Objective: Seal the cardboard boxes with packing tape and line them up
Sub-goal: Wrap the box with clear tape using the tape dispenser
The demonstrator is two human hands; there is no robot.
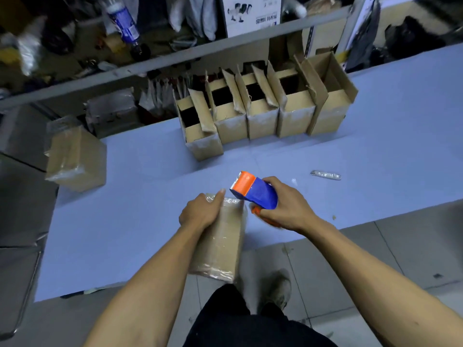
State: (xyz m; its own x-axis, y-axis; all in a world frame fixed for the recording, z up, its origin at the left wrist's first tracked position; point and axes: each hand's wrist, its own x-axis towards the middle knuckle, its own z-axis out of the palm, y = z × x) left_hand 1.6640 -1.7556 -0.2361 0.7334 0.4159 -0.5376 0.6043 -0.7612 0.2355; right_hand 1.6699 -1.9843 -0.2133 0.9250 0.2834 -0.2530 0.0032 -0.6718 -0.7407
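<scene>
Here the left hand [200, 212] holds with curled fingers a taped cardboard box [220, 242] at the near edge of the blue desk [375, 146]. The right hand [285, 209] has its grip clamped on an orange and blue tape dispenser [253, 190], just beside the box's far end. Five open boxes [263, 111] stand in a row behind, and another taped box [75, 159] is at the left edge.

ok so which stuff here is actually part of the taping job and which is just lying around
Part of the job:
- box being taped, held by the left hand
- tape dispenser, gripped by the right hand
- row of five open boxes
- taped box at the table's left edge

Lying about:
- small wrapped packet on the table
- bottle and shelf clutter
</scene>
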